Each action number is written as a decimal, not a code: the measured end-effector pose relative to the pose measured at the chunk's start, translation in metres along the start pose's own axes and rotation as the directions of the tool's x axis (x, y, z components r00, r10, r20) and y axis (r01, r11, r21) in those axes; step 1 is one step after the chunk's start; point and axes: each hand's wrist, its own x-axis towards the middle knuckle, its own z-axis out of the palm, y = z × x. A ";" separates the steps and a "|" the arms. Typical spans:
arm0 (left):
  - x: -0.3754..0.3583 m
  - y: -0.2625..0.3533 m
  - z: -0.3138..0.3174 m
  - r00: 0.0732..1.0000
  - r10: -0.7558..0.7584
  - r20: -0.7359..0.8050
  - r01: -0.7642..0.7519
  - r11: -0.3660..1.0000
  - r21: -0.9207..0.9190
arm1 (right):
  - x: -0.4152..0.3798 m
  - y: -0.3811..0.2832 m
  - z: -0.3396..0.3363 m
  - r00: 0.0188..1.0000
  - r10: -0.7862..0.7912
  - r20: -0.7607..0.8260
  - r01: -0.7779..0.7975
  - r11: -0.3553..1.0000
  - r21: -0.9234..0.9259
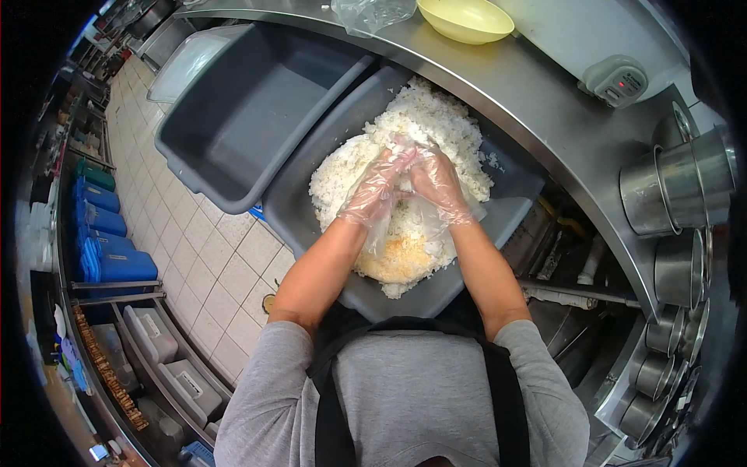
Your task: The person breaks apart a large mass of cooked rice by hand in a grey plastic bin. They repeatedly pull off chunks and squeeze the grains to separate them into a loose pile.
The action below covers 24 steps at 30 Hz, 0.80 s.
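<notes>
A big mound of cooked white rice [342, 175] fills much of a grey plastic tub [292, 206] in front of me. The rice nearest my body has a yellowish-brown patch. My left hand [381, 177] and my right hand [436, 177], both in clear plastic gloves, meet over the middle of the mound. Their fingers are curled inward around some rice, with white grains showing at the fingertips. The undersides of both hands are hidden from view.
A second grey tub [241, 101] stands to the left, overlapping the first one's edge. Behind runs a steel counter [498, 86] with a yellow bowl [467, 19] and a plastic bag [373, 14]. Metal pots [677, 187] hang at the right. Blue bins [117, 261] line the left.
</notes>
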 end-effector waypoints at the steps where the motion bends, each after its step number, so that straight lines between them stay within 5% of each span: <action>1: -0.002 0.001 0.001 1.000 -0.001 0.001 0.001 1.000 0.002 | 0.001 0.002 0.000 1.000 0.001 -0.002 -0.001 1.000 0.001; 6: 0.007 -0.012 -0.010 0.976 0.091 -0.200 -0.065 0.988 0.137 | 0.001 0.003 0.003 0.997 0.052 0.053 -0.064 0.961 0.267; 10: 0.007 0.000 -0.012 0.991 0.128 -0.043 -0.122 0.986 0.117 | 0.004 0.038 0.018 0.975 0.172 0.139 -0.216 0.878 0.426; 12: 0.020 -0.013 -0.024 0.973 0.130 -0.190 -0.117 0.990 0.075 | 0.010 0.046 0.020 0.991 0.108 0.082 -0.134 0.693 0.708; 13: 0.016 -0.009 -0.020 0.973 0.130 -0.188 -0.118 0.990 0.075 | 0.010 0.041 0.020 0.991 0.107 0.081 -0.133 0.694 0.708; 15: 0.004 0.002 -0.004 0.970 0.092 -0.227 -0.124 0.984 -0.128 | 0.012 0.021 0.013 0.900 0.429 0.072 -0.345 0.603 0.720; 17: 0.010 -0.003 -0.005 0.970 -0.002 -0.243 -0.050 0.977 -0.207 | 0.014 0.010 0.007 0.872 0.487 0.041 -0.420 0.703 0.574; 19: 0.014 -0.005 -0.010 0.962 -0.096 -0.254 0.020 0.958 -0.286 | 0.009 -0.001 0.009 0.906 0.415 0.085 -0.199 0.240 0.950; 20: 0.015 -0.005 -0.011 0.976 -0.152 -0.155 0.094 0.940 -0.328 | 0.009 0.009 0.012 0.942 0.289 0.170 -0.242 0.233 0.942; 21: 0.016 -0.006 -0.013 0.978 -0.204 -0.050 0.173 0.916 -0.362 | 0.008 0.011 0.018 0.942 0.287 0.173 -0.245 0.234 0.941; 23: 0.012 0.005 -0.013 0.977 -0.189 -0.095 0.145 0.926 -0.348 | 0.003 -0.010 0.024 0.979 0.103 0.176 -0.204 0.506 0.838; 24: 0.009 0.011 -0.013 0.974 -0.175 -0.141 0.120 0.936 -0.330 | 0.002 -0.020 0.011 0.958 0.048 0.281 -0.171 0.886 0.432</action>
